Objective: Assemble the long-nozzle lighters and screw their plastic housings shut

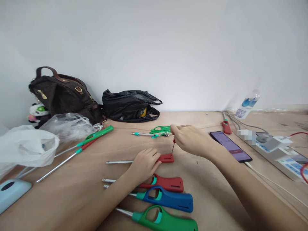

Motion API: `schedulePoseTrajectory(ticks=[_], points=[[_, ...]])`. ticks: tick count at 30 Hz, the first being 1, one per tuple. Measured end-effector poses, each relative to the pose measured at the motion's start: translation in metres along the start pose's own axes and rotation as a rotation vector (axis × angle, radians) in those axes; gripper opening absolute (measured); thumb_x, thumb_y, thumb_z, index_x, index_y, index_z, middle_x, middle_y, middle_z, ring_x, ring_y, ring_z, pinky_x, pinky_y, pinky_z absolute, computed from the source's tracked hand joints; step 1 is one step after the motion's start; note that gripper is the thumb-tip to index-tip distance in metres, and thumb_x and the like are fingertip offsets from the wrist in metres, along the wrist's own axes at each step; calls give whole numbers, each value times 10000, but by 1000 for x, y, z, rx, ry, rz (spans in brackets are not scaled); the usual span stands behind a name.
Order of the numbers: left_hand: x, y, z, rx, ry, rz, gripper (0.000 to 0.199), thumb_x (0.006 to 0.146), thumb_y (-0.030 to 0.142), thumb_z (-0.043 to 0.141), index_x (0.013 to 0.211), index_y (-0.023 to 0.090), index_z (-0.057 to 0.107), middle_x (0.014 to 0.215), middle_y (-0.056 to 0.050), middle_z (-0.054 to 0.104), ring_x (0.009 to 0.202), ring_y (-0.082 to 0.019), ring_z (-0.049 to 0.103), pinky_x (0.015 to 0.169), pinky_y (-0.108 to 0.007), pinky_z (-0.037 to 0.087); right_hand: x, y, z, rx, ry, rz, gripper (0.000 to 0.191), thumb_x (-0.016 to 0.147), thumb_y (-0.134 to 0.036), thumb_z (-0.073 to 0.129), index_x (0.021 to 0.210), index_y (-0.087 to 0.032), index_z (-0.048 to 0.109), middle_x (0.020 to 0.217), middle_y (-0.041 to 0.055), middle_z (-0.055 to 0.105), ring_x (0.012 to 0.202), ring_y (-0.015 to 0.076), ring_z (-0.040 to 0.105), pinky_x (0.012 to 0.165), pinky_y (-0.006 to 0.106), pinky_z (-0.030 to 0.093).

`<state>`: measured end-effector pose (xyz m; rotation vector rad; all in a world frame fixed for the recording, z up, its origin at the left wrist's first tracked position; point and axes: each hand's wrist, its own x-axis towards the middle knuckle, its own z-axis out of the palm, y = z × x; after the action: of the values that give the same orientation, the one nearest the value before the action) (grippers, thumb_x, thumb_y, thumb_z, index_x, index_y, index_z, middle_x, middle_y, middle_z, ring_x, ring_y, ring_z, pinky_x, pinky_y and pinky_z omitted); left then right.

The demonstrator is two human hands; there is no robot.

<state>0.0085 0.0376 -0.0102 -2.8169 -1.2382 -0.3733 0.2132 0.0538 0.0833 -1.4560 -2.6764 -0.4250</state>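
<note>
While left fingers (pixel 149 155), partly curled, hold red lighter (pixel 167 158) beneath, right fingers (pixel 176 129) clench screwdriver (pixel 173 149) above it.

From the red lighter (pixel 166 158), passage is blocked at 6 o'clock by three lighters (pixel 176 200), at 12 by a green casing (pixel 159 129), at 3 by a phone (pixel 232 146); bare desk (pixel 203 181) is left at 4.

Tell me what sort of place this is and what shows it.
Likely a makeshift workspace at a table, perhaps in a home or office; the view can't settle which. Long-necked lighters lie in a row up front, while personal things share the tabletop: a dark backpack and a phone.
</note>
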Motion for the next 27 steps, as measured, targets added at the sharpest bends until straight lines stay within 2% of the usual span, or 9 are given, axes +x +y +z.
schedulePoseTrajectory(ticks=[3,6,11,13,16,18,21,24,27], points=[[0,-1,1,-9,5,7,57,883,183,569,914,161,611,947,-63,655,885,-234,605,756,-340,472,0,-4,-6,-48,-64,13,213,962,-255,476,928,-118,635,809,137,713,737,251,672,622,306,418],[0,-2,3,-11,19,11,41,879,182,568,898,169,603,939,-57,648,881,-231,602,748,-334,469,0,-9,-7,-77,-42,-22,294,971,-305,464,817,-127,640,857,155,709,824,262,666,682,318,426],[0,-3,4,8,22,11,40,880,186,575,891,162,604,911,-60,646,854,-232,602,734,-337,470,-4,-17,-5,-8,1,-76,149,917,-120,474,1006,-101,592,854,93,703,752,198,643,620,270,395],[0,-3,4,12,23,15,39,877,182,579,892,160,606,910,-60,650,852,-232,603,733,-336,470,-4,-18,-3,-38,11,-68,119,919,-176,522,964,-110,609,837,99,703,771,212,643,635,276,402],[0,-3,4,12,34,28,39,877,177,574,891,165,608,918,-56,656,853,-224,606,732,-329,474,-2,-17,-2,-106,17,-41,190,926,-283,558,845,-132,641,860,129,703,877,260,639,702,313,429],[0,-3,4,9,35,29,42,878,179,572,891,165,609,921,-57,656,860,-224,608,733,-330,479,-2,-16,-2,-118,16,-16,214,940,-293,535,861,-128,646,911,140,699,892,267,637,707,324,438],[0,-3,5,13,24,19,45,877,191,578,891,164,612,920,-61,654,870,-231,610,739,-336,484,-5,-13,-5,-50,26,-27,138,924,-189,528,993,-107,614,968,126,693,872,234,640,701,299,438],[0,-3,5,22,21,17,52,881,198,578,899,165,613,927,-62,656,876,-233,611,746,-338,485,-5,-11,-10,-16,-40,-22,116,901,-118,535,992,-103,606,922,113,704,818,207,652,671,272,424],[0,-2,4,21,30,21,44,879,188,577,892,167,614,925,-58,659,871,-228,611,744,-336,484,-2,-11,-10,-74,-101,41,201,948,-270,522,869,-121,631,846,144,710,785,250,672,629,294,414]])
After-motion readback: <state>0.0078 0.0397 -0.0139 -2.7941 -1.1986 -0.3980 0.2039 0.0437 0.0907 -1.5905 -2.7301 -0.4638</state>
